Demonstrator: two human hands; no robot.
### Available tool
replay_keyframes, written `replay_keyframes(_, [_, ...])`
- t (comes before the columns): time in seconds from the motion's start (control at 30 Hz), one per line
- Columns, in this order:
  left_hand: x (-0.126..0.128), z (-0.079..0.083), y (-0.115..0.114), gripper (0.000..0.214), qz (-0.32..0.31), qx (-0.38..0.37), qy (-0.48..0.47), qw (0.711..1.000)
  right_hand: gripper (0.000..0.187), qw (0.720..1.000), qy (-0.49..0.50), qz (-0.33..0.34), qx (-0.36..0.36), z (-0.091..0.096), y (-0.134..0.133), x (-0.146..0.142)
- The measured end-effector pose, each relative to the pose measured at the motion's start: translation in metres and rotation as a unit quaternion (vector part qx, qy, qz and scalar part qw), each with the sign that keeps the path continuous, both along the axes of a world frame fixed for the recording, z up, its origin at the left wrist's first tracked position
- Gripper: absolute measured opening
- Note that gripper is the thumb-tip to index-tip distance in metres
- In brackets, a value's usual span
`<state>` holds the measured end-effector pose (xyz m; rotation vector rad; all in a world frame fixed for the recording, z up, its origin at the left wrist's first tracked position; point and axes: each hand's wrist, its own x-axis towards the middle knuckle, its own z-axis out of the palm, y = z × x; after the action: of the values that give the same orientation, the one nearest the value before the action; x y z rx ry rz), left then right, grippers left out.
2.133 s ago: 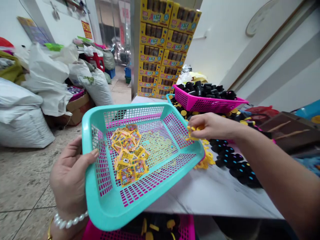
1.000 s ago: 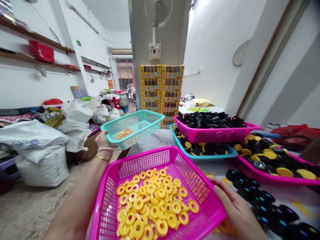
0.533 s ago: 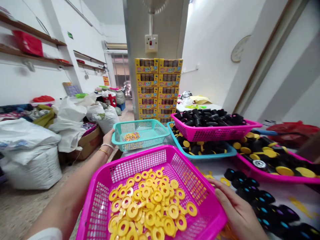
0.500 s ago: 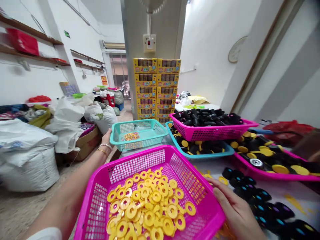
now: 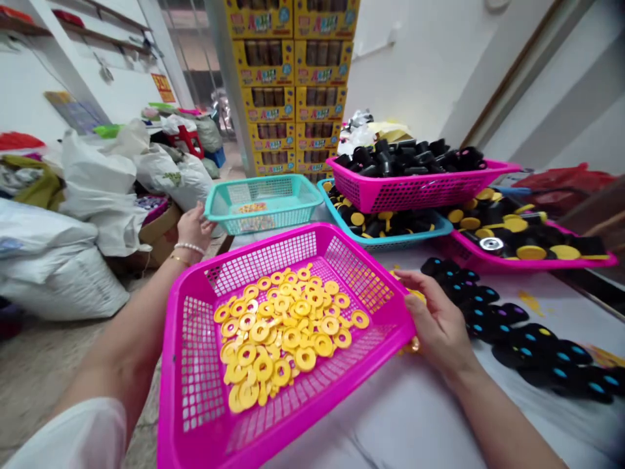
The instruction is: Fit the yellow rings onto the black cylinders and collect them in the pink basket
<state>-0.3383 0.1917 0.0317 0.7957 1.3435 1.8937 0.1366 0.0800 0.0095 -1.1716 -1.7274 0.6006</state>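
My left hand [image 5: 195, 225] reaches forward, its fingers curled at the left end of a teal plastic basket [image 5: 229, 221] with a few small colourful pieces in its bottom. My right hand [image 5: 437, 322] grips the right corner of a pink plastic basket [image 5: 312, 397], thumb at the rim. Inside the pink basket lies a heap of yellow plastic rings with short tabs [image 5: 293, 319]. The pink basket sits tilted in front of me, close behind the teal one.
A pink basket of black plastic parts [image 5: 405, 189] rests on a blue basket [image 5: 390, 242]. At right another pink basket [image 5: 527, 264] holds black and yellow parts. Black pieces with coloured dots [image 5: 517, 332] line the white table [image 5: 410, 410]. Yellow boxes [image 5: 293, 104] are stacked behind; white sacks [image 5: 58, 260] stand left.
The view has tilted downward, so things sit higher in the picture. More of the pink basket's near side and the table shows. My right hand stays on its corner.
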Motion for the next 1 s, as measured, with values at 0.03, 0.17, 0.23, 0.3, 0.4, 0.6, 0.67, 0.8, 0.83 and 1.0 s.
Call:
replay_keyframes(0.03, [0.001,0.003,-0.002,0.032,-0.003,-0.011,-0.016,1.0,0.041,1.0,0.001,0.0,-0.004,0.0,-0.001,0.0])
replay_keyframes(0.17, [0.009,0.012,-0.035,0.046,-0.025,-0.055,-0.068,0.996,0.047,0.999,-0.038,-0.02,0.02,0.003,-0.003,0.002])
replay_keyframes(0.23, [0.021,0.014,-0.072,0.048,-0.073,-0.066,-0.075,0.992,0.053,0.997,-0.06,-0.009,0.044,0.005,-0.005,0.003])
replay_keyframes(0.3, [0.036,0.014,-0.117,0.055,-0.182,-0.084,-0.084,0.976,0.06,0.994,-0.082,0.024,0.066,0.007,-0.005,0.003])
replay_keyframes(0.4, [0.059,0.02,-0.187,0.065,-0.286,-0.174,-0.106,0.936,0.065,0.988,-0.111,0.061,0.083,0.006,-0.004,0.0])
replay_keyframes(0.6, [0.108,0.038,-0.276,0.073,-0.129,-0.223,-0.143,0.956,0.068,0.985,-0.102,0.062,0.121,0.001,-0.007,-0.007])
replay_keyframes(0.67, [0.119,0.033,-0.291,0.07,-0.056,-0.209,-0.129,0.968,0.066,0.982,-0.089,0.046,0.159,0.003,-0.01,-0.011])
replay_keyframes(0.8, [0.135,0.02,-0.3,0.057,0.039,-0.183,-0.121,0.975,0.061,0.976,-0.071,0.06,0.198,0.008,-0.019,-0.019])
replay_keyframes(0.83, [0.139,0.019,-0.298,0.054,0.04,-0.177,-0.129,0.975,0.06,0.976,-0.071,0.077,0.193,0.009,-0.02,-0.02])
replay_keyframes(1.0, [0.16,0.019,-0.281,0.044,0.025,-0.122,-0.152,0.98,0.061,0.967,-0.09,0.204,0.125,0.006,-0.021,-0.021])
